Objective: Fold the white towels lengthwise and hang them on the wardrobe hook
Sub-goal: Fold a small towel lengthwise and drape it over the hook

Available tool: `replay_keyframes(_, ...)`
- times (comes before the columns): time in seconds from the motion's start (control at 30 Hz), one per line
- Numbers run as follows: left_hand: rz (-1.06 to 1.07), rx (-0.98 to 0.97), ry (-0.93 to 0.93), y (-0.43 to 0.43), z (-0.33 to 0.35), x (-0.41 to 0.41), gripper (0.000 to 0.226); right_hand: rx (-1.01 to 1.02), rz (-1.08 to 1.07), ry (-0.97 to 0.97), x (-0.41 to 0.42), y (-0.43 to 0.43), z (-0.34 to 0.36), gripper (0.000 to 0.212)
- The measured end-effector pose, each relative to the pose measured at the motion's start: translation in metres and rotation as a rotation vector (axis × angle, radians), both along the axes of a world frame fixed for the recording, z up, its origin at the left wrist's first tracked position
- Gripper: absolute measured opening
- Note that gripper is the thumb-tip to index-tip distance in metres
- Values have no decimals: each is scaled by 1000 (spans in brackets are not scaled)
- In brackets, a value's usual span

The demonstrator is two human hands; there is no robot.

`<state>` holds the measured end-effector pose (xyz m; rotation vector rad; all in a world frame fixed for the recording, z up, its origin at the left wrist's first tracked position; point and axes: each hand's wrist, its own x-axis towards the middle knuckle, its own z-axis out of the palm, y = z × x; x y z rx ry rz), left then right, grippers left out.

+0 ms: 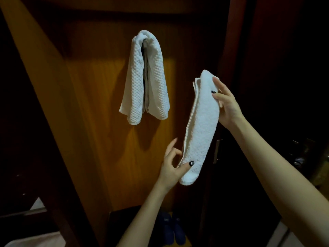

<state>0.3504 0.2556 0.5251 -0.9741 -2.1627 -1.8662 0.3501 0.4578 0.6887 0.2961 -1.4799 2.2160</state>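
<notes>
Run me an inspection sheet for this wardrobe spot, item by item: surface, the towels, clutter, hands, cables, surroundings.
Surface: wooden wardrobe door, upright, with a lit patch in the middle.
Job's things: hung towel draped doubled high on the door, both ends down; folded towel held in the air to its right, tilted, not yet hung.
Clutter: blue slippers on the floor below.
Grippers: left hand pinches the folded towel's lower end; right hand holds its upper end.
Cables: nothing seen.
Surroundings: dark room; metal handle on the dark panel at right.
</notes>
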Motion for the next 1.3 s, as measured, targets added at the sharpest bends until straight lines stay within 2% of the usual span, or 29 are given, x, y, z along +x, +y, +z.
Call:
replay_keyframes(0.2,-25,3,111,15,0,0,50,-52,72,-2,1,6,0,47)
replay_keyframes(0.27,31,14,134,18,-2,1,46,-50,73,-15,-1,8,-2,48)
replay_keyframes(0.33,105,41,137,16,-9,-3,32,-20,39,-41,-3,9,-6,47)
replay_keyframes(0.4,110,63,85,13,-18,-10,18,15,-32,-72,-3,10,-11,46)
replay_keyframes(0.53,-50,13,-71,13,-28,-16,37,37,-106,-126,-1,12,-22,41)
replay_keyframes(0.67,-87,-142,-232,19,-35,-10,21,8,-75,-138,0,9,-26,43)
replay_keyframes(0.73,-141,-162,-236,20,-37,-8,15,-38,-56,-134,-1,9,-26,45)
replay_keyframes(0.8,-149,-118,-200,20,-37,-4,23,-78,-49,-127,-3,11,-26,46)
replay_keyframes(0.9,-29,35,-181,13,-36,-2,26,-219,17,-85,-5,15,-28,47)
replay_keyframes(1.0,85,105,-153,4,-34,-3,8,-346,87,-62,-3,19,-37,45)
replay_keyframes(1.1,191,45,-83,-4,-33,-2,19,-403,101,-89,-3,19,-49,42)
replay_keyframes(1.2,317,-26,94,-13,-34,-1,14,-445,79,-119,-6,18,-59,43)
replay_keyframes(1.3,394,-79,147,-23,-33,-2,14,-461,51,-131,-8,19,-66,48)
